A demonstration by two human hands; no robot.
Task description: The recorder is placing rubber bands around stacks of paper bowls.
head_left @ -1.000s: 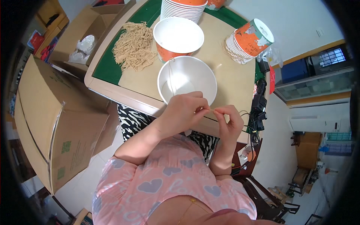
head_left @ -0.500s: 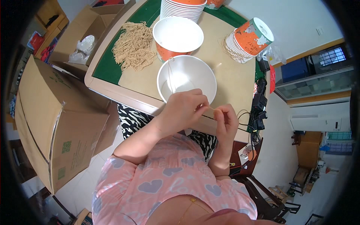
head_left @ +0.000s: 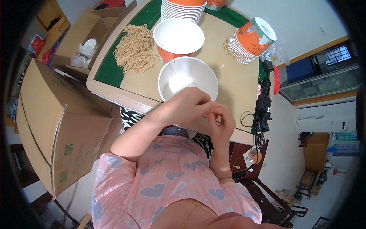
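Observation:
My left hand (head_left: pixel 190 105) is closed over the near rim of a white-lined paper bucket (head_left: pixel 207 74), fingertips pinched together. Right beside it, my right hand (head_left: pixel 223 119) is closed too, thumb and fingers curled, its tips meeting the left ones. A thin tan string runs between the fingertips, mostly hidden by them now. Inside the bucket, a loop of string (head_left: pixel 171 66) hangs from the far left rim. Behind stands another bucket (head_left: pixel 178 52), orange outside and white inside. To its left lies a tangled heap of tan strings (head_left: pixel 135 49).
A tall bucket stack (head_left: pixel 183 14) rises at the back. An upside-down stack (head_left: pixel 254 38), with strings draped at its left, stands at the far right. Black adapters and cables (head_left: pixel 262 105) line the table's right edge. Big cardboard boxes (head_left: pixel 68 126) crowd the left side.
My hands have drawn closer, the right one moving left until the fingertips meet. The stretch of string seen between them is now mostly covered.

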